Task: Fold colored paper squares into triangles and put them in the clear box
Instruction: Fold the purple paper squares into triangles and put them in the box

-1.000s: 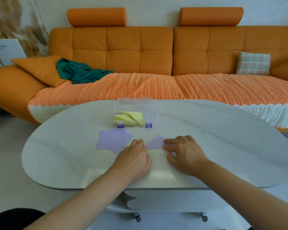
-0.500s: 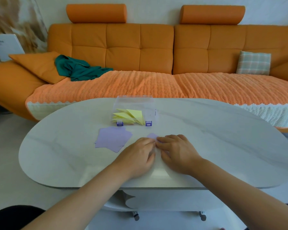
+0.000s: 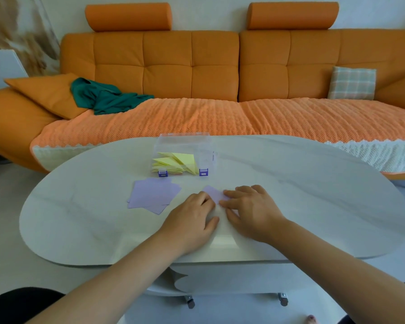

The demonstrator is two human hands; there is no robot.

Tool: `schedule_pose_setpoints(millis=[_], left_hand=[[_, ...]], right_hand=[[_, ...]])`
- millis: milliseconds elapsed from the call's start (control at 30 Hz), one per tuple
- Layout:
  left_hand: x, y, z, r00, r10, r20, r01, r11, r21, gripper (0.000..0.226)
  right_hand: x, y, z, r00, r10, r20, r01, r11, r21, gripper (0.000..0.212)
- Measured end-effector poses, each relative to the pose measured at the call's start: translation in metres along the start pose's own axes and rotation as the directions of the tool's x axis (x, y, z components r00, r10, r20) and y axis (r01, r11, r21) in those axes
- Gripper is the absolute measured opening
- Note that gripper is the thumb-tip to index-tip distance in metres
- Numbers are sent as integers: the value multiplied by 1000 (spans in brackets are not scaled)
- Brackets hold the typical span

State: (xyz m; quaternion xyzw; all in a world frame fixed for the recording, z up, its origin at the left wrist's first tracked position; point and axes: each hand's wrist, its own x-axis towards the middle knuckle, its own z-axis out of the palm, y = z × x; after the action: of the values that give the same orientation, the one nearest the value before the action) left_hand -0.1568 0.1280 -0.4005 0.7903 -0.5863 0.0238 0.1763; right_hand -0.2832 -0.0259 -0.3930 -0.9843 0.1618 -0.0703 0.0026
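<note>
A lilac paper piece [image 3: 212, 193] lies on the white oval table [image 3: 313, 195], mostly hidden under both hands; only its far corner shows. My left hand [image 3: 192, 220] rests palm-down on its left side. My right hand [image 3: 250, 210] presses its fingertips flat on the paper's right side. To the left lies a loose stack of lilac paper squares [image 3: 152, 195]. Behind stands the clear box [image 3: 185, 142] with purple latches, holding several yellow folded triangles [image 3: 175, 163].
An orange sofa [image 3: 197, 66] runs behind the table, with a green cloth [image 3: 103, 97], an orange cushion [image 3: 45, 94] and a checked pillow [image 3: 352, 83]. The table's near edge [image 3: 197, 260] is just below my wrists.
My hands came together over the lilac paper, covering most of it. The visible triangle shrank to a small corner, then a little more of it shows again now.
</note>
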Motion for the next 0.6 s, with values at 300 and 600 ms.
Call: schedule_pose_setpoints(millis=[300,600], left_hand=[[7,-1,-5,1000,-11,29,9,998,65,29],[18,-12,-4,999,-18,32,22,994,-106,19]], right_hand=[[-11,14,-11,987,159,-15,-158,985,68,35],[-12,20,-10,979,174,-110,-169,984,49,34]])
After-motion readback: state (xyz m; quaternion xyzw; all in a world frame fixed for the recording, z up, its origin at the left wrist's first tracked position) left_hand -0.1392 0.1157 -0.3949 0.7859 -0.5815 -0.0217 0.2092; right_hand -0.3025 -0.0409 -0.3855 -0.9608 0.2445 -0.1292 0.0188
